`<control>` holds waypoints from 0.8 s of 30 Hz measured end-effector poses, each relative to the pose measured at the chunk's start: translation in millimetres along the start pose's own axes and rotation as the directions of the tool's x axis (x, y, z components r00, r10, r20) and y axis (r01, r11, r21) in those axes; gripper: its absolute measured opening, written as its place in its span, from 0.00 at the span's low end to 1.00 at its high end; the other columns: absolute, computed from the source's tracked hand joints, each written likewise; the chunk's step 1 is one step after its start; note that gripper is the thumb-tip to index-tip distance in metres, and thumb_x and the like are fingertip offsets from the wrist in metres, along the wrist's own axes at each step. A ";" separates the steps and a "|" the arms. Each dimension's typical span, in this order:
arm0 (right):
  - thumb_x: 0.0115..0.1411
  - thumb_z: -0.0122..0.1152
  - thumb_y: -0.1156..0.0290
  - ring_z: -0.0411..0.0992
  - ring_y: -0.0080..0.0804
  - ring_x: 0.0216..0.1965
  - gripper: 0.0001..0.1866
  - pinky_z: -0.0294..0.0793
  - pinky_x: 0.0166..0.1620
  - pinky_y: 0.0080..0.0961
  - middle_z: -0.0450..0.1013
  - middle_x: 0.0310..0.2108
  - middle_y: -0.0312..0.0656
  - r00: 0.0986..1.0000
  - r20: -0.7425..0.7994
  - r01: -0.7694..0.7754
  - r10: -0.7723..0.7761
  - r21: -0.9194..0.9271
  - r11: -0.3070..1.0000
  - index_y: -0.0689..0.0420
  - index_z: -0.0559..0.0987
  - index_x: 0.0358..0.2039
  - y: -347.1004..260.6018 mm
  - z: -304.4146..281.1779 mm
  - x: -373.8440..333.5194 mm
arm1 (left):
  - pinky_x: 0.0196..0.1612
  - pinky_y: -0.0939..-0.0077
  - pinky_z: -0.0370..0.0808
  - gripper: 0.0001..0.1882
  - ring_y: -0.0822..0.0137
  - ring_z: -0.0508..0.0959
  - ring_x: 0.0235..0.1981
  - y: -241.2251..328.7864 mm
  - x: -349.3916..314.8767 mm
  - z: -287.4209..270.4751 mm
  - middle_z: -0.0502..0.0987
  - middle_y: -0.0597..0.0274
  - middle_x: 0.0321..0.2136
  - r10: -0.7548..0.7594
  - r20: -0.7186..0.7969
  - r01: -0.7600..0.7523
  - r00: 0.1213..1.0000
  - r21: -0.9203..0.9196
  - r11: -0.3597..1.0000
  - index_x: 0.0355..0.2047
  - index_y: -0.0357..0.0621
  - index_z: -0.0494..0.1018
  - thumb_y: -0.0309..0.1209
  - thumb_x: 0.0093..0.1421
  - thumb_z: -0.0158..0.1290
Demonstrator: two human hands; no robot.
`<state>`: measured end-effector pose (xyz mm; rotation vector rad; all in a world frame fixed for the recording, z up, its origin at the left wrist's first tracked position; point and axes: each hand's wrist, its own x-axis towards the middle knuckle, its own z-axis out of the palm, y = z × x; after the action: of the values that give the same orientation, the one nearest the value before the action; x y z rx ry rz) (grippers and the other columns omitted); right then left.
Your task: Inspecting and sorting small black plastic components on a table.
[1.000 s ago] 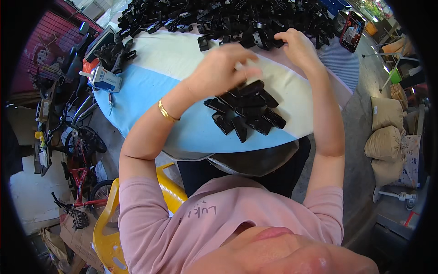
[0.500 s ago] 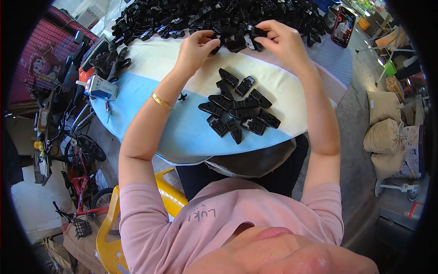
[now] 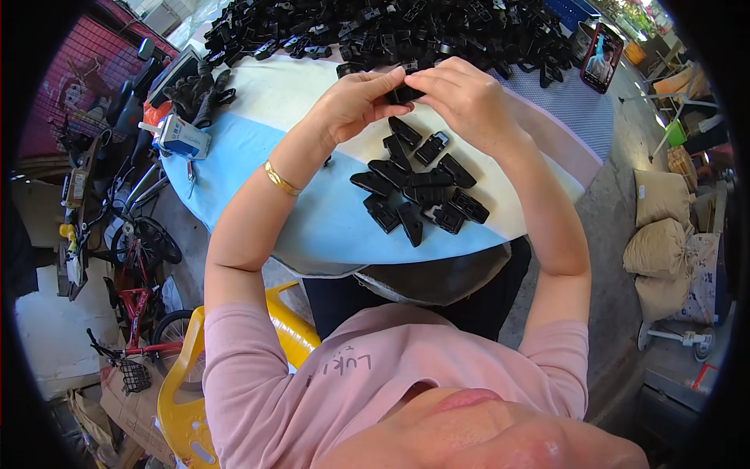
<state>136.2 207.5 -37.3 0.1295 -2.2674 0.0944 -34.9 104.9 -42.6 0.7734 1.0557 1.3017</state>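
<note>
My left hand (image 3: 358,102) and my right hand (image 3: 467,102) meet over the table, just in front of a large heap of black plastic parts (image 3: 328,31). Between their fingertips sits a small black plastic part (image 3: 404,94), mostly covered, so I cannot tell whether it is one piece or two. Both hands are closed on it, thumbs and fingers pinching. Nearer to me, below the hands, lies a small cluster of black plastic buckle-like pieces (image 3: 428,179), loosely piled on the cloth.
A striped cloth (image 3: 312,227) in blue, cream and pink covers the rounded table. On its left lie a blue-and-white carton (image 3: 183,137) and black gloves (image 3: 195,95). A phone (image 3: 602,59) stands at the far right. A yellow chair (image 3: 183,375) is beside me, with sacks (image 3: 660,238) to the right.
My hands were apart at the heap's edge, each at a black part. They have come together, and the black part is now between their fingertips. The view has shifted slightly.
</note>
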 end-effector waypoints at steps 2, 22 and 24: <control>0.43 0.64 0.76 0.71 0.35 0.31 0.21 0.73 0.33 0.26 0.73 0.29 0.39 0.999 0.021 -0.045 0.045 -0.030 0.999 0.55 0.75 0.42 -5.5 -3.1 0.6 | 0.40 0.83 0.78 0.20 0.65 0.77 0.36 -1.6 -1.0 3.2 0.74 0.52 0.38 0.044 -0.065 -0.042 0.997 0.034 0.999 0.43 0.29 0.68 0.38 0.62 0.47; 0.55 0.60 0.73 0.71 0.23 0.42 0.21 0.72 0.44 0.20 0.73 0.43 0.42 0.769 0.401 -0.630 0.498 0.608 0.483 0.62 0.71 0.49 13.8 -0.7 -7.3 | 0.46 0.78 0.72 0.17 0.70 0.76 0.38 2.3 -12.9 21.0 0.76 0.57 0.38 0.363 0.038 -0.336 0.931 0.481 0.810 0.45 0.32 0.70 0.23 0.55 0.54; 0.57 0.57 0.72 0.71 0.21 0.40 0.17 0.71 0.44 0.18 0.74 0.41 0.41 0.786 0.373 -0.604 0.492 0.634 0.483 0.63 0.73 0.47 8.3 -3.0 -4.6 | 0.46 0.78 0.72 0.17 0.70 0.76 0.38 1.6 -12.6 20.8 0.76 0.57 0.38 0.390 0.053 -0.366 0.919 0.483 0.796 0.45 0.32 0.70 0.22 0.55 0.54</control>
<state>140.3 216.4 -39.2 -0.2038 -2.1826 1.4074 -15.6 95.0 -31.5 1.4001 1.3387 1.4074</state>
